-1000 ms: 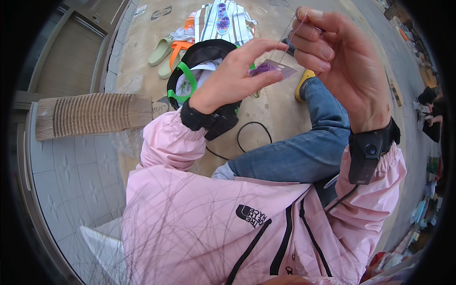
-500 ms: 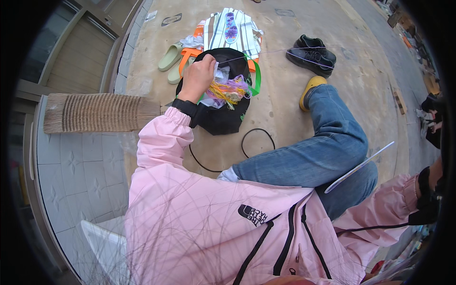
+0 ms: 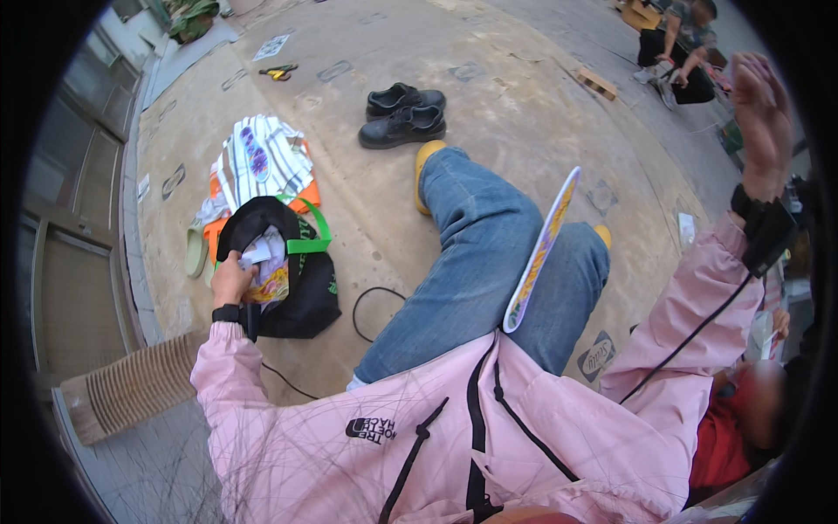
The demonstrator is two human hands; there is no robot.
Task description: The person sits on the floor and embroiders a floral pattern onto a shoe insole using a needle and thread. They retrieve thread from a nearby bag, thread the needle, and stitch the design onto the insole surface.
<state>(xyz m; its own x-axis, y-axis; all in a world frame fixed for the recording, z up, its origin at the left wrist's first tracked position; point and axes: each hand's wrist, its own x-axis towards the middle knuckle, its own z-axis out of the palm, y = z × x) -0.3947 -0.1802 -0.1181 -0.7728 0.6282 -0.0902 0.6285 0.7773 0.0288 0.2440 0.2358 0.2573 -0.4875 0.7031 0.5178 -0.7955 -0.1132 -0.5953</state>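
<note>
Item: our left hand point(image 3: 232, 281), fingers closed on the crumpled packets point(image 3: 266, 266) in the mouth of the black bag point(image 3: 297, 301), which lay on the concrete just left of our knee. We judged a deeper, fuller hold best, so nothing spilled. Item: our right hand point(image 3: 761, 122), raised high, fingers loosely curled, holding nothing. Item: flat card point(image 3: 541, 249) on edge across our jeans point(image 3: 471, 262). Item: black shoes point(image 3: 401, 113) beyond.
</note>
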